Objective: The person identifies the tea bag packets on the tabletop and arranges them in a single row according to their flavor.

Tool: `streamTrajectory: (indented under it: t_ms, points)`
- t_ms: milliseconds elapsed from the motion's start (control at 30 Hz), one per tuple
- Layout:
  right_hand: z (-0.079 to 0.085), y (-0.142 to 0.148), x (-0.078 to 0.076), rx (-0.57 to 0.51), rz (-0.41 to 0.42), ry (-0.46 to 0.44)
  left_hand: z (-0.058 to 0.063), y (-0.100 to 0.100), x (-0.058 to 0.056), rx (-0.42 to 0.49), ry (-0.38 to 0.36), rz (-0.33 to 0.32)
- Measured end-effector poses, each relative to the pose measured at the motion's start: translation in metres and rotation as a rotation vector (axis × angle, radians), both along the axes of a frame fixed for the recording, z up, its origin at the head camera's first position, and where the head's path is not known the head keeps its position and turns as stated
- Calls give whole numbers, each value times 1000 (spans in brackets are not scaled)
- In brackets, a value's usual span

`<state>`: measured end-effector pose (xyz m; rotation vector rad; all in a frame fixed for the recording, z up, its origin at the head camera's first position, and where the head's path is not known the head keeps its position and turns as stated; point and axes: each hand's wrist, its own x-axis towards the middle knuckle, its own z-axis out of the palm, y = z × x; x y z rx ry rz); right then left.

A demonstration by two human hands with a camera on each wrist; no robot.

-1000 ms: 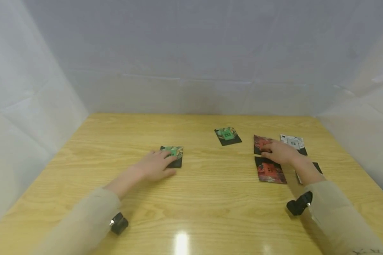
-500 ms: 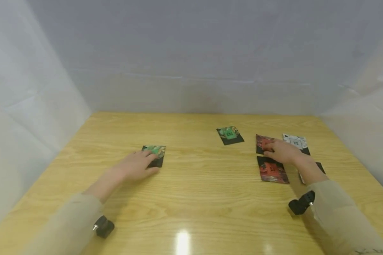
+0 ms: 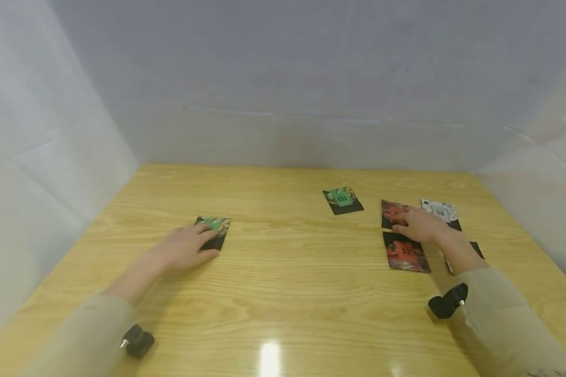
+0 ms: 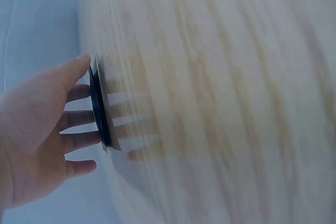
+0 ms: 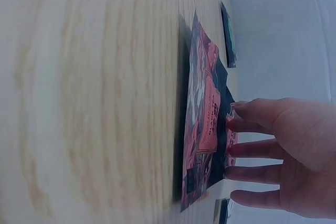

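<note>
Left grip [image 3: 184,250] spread on green packet [image 3: 221,226], right grip [image 3: 421,226] spread on farther red packet [image 3: 389,211]

Two green packets [image 3: 343,200] [image 3: 221,239] at ten and one o'clock; two red packets [image 3: 405,255] [image 3: 387,212], two black-and-white packets [image 3: 440,211] [image 3: 478,249] towards three; two hands [image 3: 185,248] [image 3: 423,225], one table [image 3: 287,277]

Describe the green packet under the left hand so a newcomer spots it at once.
On the wooden table, go to the left side, where the left hand rests on something small and flat. That is the packet, green and patterned at the far end, black at the near end. Unlike the other green packet, right of the middle and farther back, it has a hand on it.
</note>
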<state>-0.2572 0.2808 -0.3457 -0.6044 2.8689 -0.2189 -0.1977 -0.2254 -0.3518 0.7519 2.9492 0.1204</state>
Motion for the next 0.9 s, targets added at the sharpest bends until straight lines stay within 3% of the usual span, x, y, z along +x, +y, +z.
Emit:
streamTrajectory:
  t_ms: [567, 900]
  points:
    - [-2, -1, -4, -8, 9, -17, -6, -34, 6, 28, 16, 62]
    - [0, -6, -11, -8, -9, 6, -3, -38, 8, 23, -1, 108]
